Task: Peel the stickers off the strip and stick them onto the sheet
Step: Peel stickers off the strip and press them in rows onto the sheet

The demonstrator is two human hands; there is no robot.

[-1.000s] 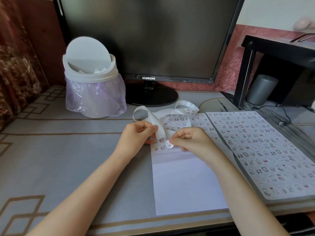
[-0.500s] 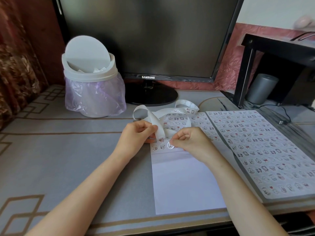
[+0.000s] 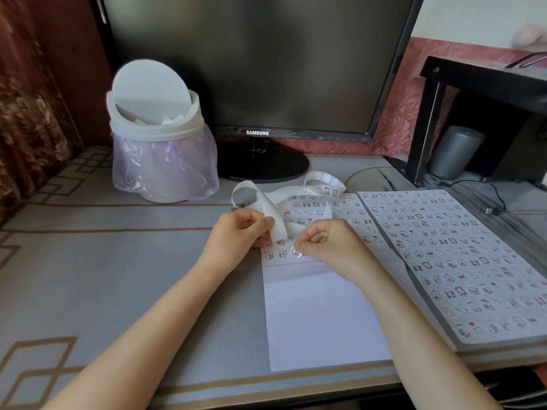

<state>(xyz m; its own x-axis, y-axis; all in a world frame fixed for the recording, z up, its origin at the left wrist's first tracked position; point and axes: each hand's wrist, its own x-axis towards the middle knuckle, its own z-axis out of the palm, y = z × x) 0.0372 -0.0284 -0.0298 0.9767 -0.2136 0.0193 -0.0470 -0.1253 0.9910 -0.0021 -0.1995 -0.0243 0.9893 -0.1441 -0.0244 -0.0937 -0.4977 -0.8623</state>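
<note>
Gripping the strip (image 3: 278, 224) clear with your left hand (image 3: 236, 235) exposes the sheet (image 3: 321, 318), where your right hand (image 3: 329, 247) pinches a sticker (image 3: 297, 253) at the row's end.

The white strip (image 3: 268, 204) curls in loose loops over the far end of the sheet (image 3: 319, 315), and my left hand (image 3: 236, 235) pinches its near end. The sheet lies flat on the counter (image 3: 118, 276), its far part filled with rows of little cartoon stickers (image 3: 359, 229), its near half blank white. One round sticker (image 3: 296, 253) sits at the end of the nearest row, pinched at my right hand's (image 3: 325, 244) fingertips.
</note>
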